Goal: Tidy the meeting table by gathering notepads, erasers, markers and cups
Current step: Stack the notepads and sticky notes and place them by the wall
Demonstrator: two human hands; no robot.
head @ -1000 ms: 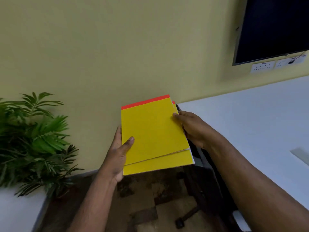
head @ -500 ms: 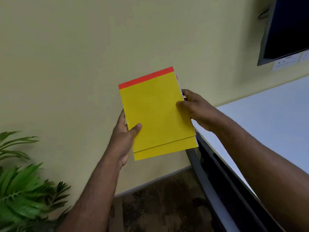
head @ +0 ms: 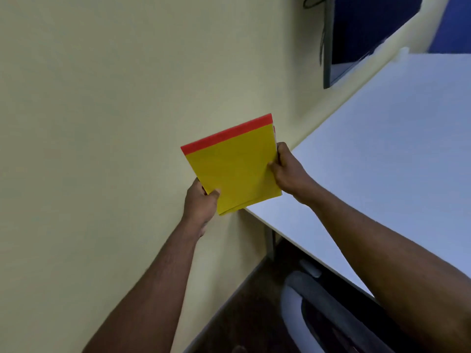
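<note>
I hold a small stack of yellow notepads (head: 234, 164) with a red top band in both hands, in front of the wall and just over the corner of the white table (head: 382, 161). My left hand (head: 201, 202) grips the lower left corner, thumb on top. My right hand (head: 288, 171) grips the right edge. A lower pad sticks out slightly under the top one at the bottom. No erasers, markers or cups are in view.
A pale yellow wall (head: 114, 110) fills the left. A dark screen (head: 362, 29) hangs on the wall at the top right. A chair (head: 318, 309) sits under the table's near edge, over dark floor (head: 242, 322).
The view has swung right and tilted; the plant has left the frame. The notepads and both hands have moved towards the table corner, and the pads sit more evenly stacked.
</note>
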